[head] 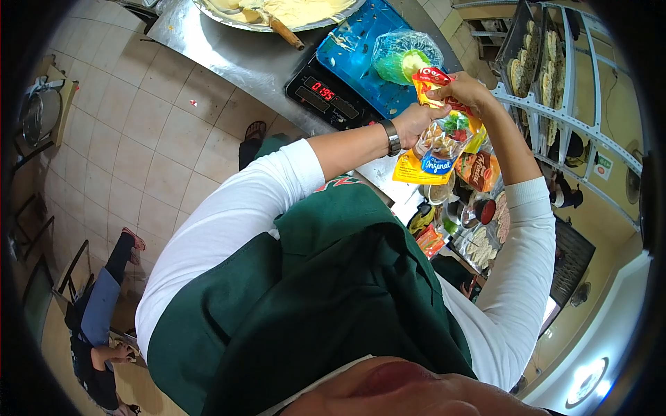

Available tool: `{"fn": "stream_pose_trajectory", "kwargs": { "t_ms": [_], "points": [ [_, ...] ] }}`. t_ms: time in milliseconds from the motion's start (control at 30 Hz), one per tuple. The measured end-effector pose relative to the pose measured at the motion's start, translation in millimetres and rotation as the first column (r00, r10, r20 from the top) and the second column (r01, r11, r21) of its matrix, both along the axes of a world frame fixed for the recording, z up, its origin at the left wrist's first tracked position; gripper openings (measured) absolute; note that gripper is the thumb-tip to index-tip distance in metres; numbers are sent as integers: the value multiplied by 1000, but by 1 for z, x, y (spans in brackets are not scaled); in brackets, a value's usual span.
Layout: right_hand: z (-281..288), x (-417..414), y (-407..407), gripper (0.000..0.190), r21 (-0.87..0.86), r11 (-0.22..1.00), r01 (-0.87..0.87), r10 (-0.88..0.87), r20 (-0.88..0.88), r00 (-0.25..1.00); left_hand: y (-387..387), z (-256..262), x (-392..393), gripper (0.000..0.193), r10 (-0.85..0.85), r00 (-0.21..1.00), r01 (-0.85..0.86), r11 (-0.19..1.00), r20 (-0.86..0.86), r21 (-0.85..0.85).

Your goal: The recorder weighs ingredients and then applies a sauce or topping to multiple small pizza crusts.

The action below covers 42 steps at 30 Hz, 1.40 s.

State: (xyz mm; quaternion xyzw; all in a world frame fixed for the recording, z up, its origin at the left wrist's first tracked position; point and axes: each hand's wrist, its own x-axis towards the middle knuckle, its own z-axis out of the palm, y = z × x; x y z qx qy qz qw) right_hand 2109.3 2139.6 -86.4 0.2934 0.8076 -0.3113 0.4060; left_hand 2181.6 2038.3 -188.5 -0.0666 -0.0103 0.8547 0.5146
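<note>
Both my hands grip a yellow-and-red plastic pouch (pixel 437 140) that bears writing and pictures of food. My left hand (pixel 413 122), with a metal-banded watch at the wrist, holds its upper part. Close beside it, my right hand (pixel 463 96) pinches the pouch near the red top edge. Whether the pouch is sealed cannot be told. Just beyond my hands, a green cup (pixel 398 67) in a clear plastic bag has pale cream at its mouth. Cup and bag rest in a blue plastic tray (pixel 359 57) on a digital scale (pixel 330 99) with a lit red display.
A metal bowl (pixel 307 23) of pale yellow mixture, with a wooden-handled tool (pixel 285 32), stands on the steel table (pixel 197 47). Another pouch (pixel 476 170) and flat dough pieces (pixel 481 247) lie to the right. A rack (pixel 567 119) holds trays. A person (pixel 99 333) is at lower left.
</note>
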Motion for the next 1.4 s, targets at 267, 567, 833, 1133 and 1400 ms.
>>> {"fn": "stream_pose_trajectory", "kwargs": {
  "t_ms": [267, 567, 833, 1133, 1400],
  "points": [
    [-10, 2, 3, 28, 103, 993, 51, -39, -119, 992, -4, 10, -5, 28, -11, 1000, 10, 999, -29, -35],
    [-20, 4, 9, 44, 409, 904, -123, 241, -250, 938, -5, 16, -7, 25, 52, 990, -71, 987, -129, -147],
    [24, 41, 28, 44, -391, 907, 154, -282, -296, 912, -26, 3, -16, 29, -60, 893, -114, 928, -446, -354],
    [-115, 272, 20, 34, -747, 536, 393, -799, -299, 521, -27, 0, 21, 29, -328, 648, 66, 923, -687, -378],
    [-194, 390, -44, 31, -807, 32, 590, -982, -135, -131, -13, -69, 99, 45, -586, 492, 224, 799, -643, -558]
  ]
}}
